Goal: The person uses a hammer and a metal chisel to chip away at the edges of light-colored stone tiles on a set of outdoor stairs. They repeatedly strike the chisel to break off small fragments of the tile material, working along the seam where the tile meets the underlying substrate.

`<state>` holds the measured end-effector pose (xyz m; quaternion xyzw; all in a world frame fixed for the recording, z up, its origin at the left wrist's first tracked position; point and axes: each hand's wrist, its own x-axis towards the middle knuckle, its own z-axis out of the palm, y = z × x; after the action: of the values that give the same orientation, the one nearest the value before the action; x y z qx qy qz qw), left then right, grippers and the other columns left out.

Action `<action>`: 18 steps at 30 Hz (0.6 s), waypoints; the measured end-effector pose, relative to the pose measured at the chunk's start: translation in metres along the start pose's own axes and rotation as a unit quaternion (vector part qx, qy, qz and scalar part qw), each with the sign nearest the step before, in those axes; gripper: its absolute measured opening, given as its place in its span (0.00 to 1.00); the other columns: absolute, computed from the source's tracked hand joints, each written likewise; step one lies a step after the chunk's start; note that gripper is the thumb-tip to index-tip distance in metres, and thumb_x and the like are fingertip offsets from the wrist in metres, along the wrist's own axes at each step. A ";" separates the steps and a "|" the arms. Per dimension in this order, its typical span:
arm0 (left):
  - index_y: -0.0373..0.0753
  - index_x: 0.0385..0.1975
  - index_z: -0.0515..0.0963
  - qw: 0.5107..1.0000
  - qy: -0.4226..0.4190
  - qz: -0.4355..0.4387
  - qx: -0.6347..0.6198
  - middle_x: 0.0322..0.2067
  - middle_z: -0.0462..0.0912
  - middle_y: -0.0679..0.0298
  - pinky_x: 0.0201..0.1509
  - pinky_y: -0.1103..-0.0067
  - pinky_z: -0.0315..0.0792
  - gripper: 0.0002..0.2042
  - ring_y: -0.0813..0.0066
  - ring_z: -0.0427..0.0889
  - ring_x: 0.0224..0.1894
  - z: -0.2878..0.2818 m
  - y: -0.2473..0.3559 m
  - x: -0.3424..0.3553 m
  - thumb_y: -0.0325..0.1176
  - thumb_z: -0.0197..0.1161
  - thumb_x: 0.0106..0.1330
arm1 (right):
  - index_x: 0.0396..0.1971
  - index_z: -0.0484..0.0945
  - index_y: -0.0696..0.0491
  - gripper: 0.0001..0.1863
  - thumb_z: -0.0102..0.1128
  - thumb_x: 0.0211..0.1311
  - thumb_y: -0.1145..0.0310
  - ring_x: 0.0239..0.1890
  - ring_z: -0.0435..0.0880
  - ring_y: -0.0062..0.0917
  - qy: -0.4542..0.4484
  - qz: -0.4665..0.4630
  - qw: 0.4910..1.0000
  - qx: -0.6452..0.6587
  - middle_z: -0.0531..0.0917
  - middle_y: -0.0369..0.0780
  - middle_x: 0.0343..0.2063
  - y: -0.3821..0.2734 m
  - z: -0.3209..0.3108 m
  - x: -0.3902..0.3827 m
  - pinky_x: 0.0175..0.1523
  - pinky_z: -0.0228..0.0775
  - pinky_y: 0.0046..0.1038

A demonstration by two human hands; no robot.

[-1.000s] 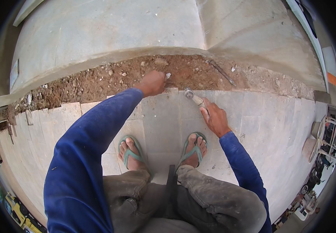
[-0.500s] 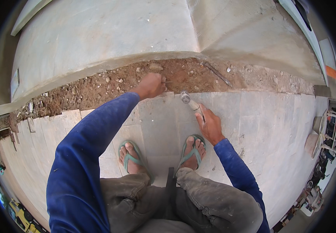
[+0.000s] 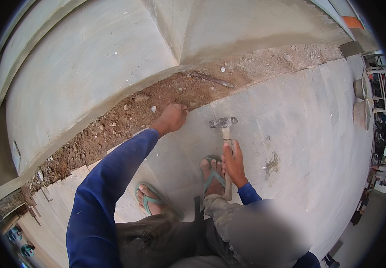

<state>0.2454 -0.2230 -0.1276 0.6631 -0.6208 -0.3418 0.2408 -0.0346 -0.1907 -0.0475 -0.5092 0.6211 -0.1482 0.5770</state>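
My right hand (image 3: 234, 166) is wrapped round the wooden handle of a hammer (image 3: 224, 123). Its dusty double-faced metal head points away from me, above the pale tiles (image 3: 188, 149). At the edge where the tiles meet a strip of bare soil (image 3: 121, 111), my left hand (image 3: 171, 119) is closed, knuckles up. Whatever its fingers hold is hidden from this angle. Beyond it, a slim metal bar (image 3: 214, 81) lies slantwise on the soil, apart from both hands.
A grey plastered wall (image 3: 90, 62) rises behind the soil strip, with a corner jutting out. My feet in green flip-flops (image 3: 213, 176) stand on the tiles. Two round tubs (image 3: 361, 114) and assorted clutter are at the far right. A blurred round patch covers my right knee.
The hammer has swung back toward me and now stands more upright in view. My view has turned, so the wall and soil strip slant more. The left hand stays by the tile edge.
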 end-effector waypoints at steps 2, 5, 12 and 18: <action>0.30 0.33 0.80 0.999 -0.013 0.013 0.028 0.33 0.82 0.39 0.48 0.54 0.73 0.12 0.38 0.82 0.41 0.005 -0.001 0.005 0.33 0.55 0.69 | 0.49 0.71 0.55 0.20 0.49 0.76 0.52 0.18 0.71 0.15 0.013 0.040 0.998 0.041 0.72 0.33 0.21 -0.004 -0.005 -0.009 0.20 0.65 0.23; 0.30 0.33 0.80 0.998 -0.032 -0.039 0.033 0.34 0.82 0.38 0.49 0.53 0.73 0.13 0.37 0.82 0.42 0.015 0.014 0.012 0.35 0.54 0.69 | 0.45 0.70 0.54 0.19 0.48 0.77 0.51 0.17 0.71 0.14 0.014 0.037 0.998 0.057 0.71 0.32 0.20 -0.001 -0.015 -0.007 0.18 0.64 0.19; 0.29 0.33 0.80 0.997 -0.011 -0.066 0.048 0.34 0.82 0.37 0.50 0.53 0.73 0.15 0.36 0.82 0.42 0.018 0.018 0.023 0.38 0.54 0.69 | 0.48 0.72 0.56 0.21 0.46 0.77 0.51 0.25 0.84 0.41 0.026 -0.087 0.989 -0.115 0.81 0.50 0.26 0.021 -0.003 0.013 0.29 0.72 0.39; 0.28 0.33 0.80 0.996 -0.004 -0.076 0.046 0.34 0.82 0.36 0.50 0.53 0.73 0.16 0.35 0.81 0.42 0.016 0.016 0.023 0.38 0.53 0.69 | 0.53 0.72 0.58 0.24 0.47 0.76 0.51 0.34 0.84 0.54 0.033 -0.074 0.989 -0.126 0.83 0.55 0.28 0.012 0.009 0.007 0.36 0.72 0.46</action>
<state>0.2227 -0.2461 -0.1296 0.7171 -0.5849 -0.3332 0.1808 -0.0317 -0.1871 -0.0631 -0.6171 0.6143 -0.1283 0.4747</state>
